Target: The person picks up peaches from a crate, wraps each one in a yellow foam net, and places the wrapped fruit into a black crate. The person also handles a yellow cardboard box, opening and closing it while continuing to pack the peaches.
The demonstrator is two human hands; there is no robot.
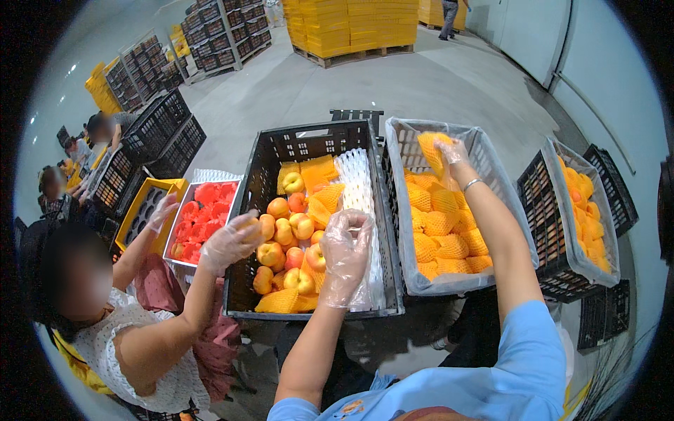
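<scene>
My right hand (454, 153), in a clear plastic glove, grips a yellow foam fruit net (433, 150) over the far part of a crate lined with translucent film (511, 221). Whether fruit is inside that net is not plain. Below it lie several yellow net-wrapped pieces (438, 223). My left hand (346, 258), also gloved, hovers over the right half of a black plastic crate (313, 314) with its fingers curled; whether it pinches anything is hidden. Bare yellow-red peaches (302, 225), loose yellow nets (284, 301) and white foam nets (354, 168) lie in this crate.
At left, a co-worker's gloved hand (231, 243) holds a peach over the black crate's edge. Beside it stand a white box with red padding (208, 221) and a yellow crate (145, 210). Another lined crate (579, 210) stands at right. Yellow stacked crates (353, 26) sit on a pallet beyond.
</scene>
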